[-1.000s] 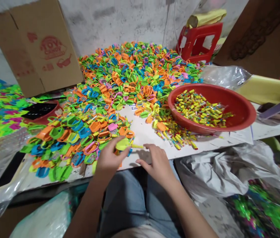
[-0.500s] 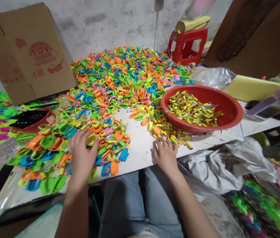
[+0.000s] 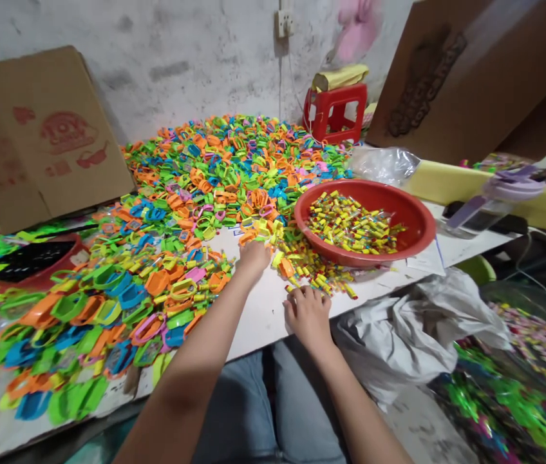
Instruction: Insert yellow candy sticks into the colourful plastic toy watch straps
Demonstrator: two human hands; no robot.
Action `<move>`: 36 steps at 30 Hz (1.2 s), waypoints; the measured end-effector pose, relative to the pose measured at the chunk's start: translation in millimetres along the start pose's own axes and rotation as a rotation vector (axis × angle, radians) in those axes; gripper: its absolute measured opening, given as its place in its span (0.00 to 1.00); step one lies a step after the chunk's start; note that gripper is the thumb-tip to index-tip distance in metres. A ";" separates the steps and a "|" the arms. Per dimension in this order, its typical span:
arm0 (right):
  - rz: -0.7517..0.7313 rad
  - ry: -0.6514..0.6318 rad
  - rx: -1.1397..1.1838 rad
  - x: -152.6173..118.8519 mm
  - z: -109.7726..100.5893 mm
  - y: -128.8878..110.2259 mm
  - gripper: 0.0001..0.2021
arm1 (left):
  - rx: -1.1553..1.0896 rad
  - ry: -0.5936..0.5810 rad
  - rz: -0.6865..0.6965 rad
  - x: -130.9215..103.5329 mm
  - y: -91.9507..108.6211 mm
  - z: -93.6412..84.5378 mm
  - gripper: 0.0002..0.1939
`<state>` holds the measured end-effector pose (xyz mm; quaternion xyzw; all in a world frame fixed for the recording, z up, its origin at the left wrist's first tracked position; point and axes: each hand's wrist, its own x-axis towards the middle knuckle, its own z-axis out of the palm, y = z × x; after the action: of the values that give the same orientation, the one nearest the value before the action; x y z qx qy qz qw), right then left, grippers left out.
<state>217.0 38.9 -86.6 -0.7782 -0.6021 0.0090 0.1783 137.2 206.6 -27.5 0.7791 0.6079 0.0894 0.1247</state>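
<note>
My left hand (image 3: 254,259) reaches over the white table (image 3: 266,309) to the front of a big heap of plastic toy watches (image 3: 225,167) in orange, green, blue and pink. Its fingers are curled in beside orange and yellow watches; what they hold is hidden. Close to the table's front edge rests my right hand (image 3: 309,314), fingers bent and a little apart, nothing visible in it. Its fingertips are by loose small yellow wrapped candies (image 3: 321,277). More candies fill a red basin (image 3: 425,235) just beyond. A spread of watches mixed with candies (image 3: 123,290) lies left of my left arm.
A cardboard box (image 3: 60,142) stands at the left, behind a red container with a black tray (image 3: 31,258). A red stool (image 3: 335,113) is at the wall. To the right are a clear plastic bag (image 3: 384,164), a purple-lidded container (image 3: 514,183) and a crumpled white sack (image 3: 408,328).
My left hand has moved right and forward, from the left spread of watches to the heap's front edge. The right hand stays by the candies. The camera view has shifted.
</note>
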 end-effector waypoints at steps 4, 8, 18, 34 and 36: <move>-0.035 -0.009 0.022 2.5 -2.5 2.8 0.05 | -0.107 0.004 -0.018 10.9 -3.2 12.7 0.09; -0.048 0.010 0.086 4.1 -2.2 4.1 0.09 | -0.308 -0.036 0.084 -18.0 -11.2 11.4 0.05; -0.175 0.114 0.998 -4.5 -10.6 -3.6 0.08 | -1.188 -0.091 -0.058 -154.6 -47.3 -30.3 0.23; -0.314 0.077 1.168 -38.3 -52.2 -36.8 0.05 | -1.122 0.066 -0.021 -185.5 -47.1 -39.7 0.23; -0.324 0.066 1.159 -38.7 -56.1 -37.3 0.05 | -1.010 0.044 0.052 -187.2 -49.1 -39.9 0.25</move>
<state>184.3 -4.6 -31.0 -0.4523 -0.6042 0.2844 0.5912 34.3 39.8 -2.0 0.6344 0.4717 0.3916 0.4708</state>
